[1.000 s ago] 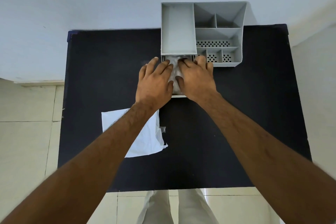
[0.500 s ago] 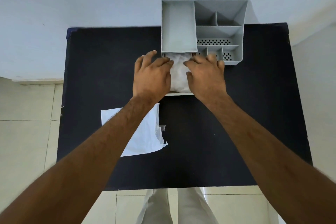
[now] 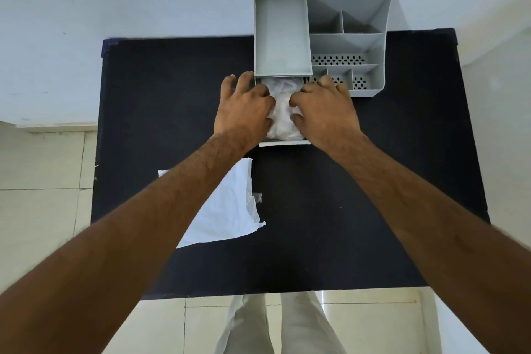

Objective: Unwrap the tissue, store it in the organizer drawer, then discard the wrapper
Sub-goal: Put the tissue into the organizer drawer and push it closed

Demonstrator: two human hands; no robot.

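A grey plastic organizer (image 3: 321,37) stands at the far edge of the black table (image 3: 344,195). Its drawer (image 3: 284,142) is pulled out toward me and holds crumpled white tissue (image 3: 283,112). My left hand (image 3: 244,108) presses on the tissue's left side and my right hand (image 3: 324,110) on its right side, fingers curled onto it. The flat white wrapper (image 3: 227,210) lies on the table nearer to me, partly hidden under my left forearm.
A pale wall rises right behind the table. Tiled floor shows on the left and at the near edge, where trouser legs (image 3: 281,325) stand. The organizer's other compartments hold nothing.
Both hands moved apart from the middle to the sides of the drawer, which uncovered the tissue between them. Their fingers have since curled back onto it.
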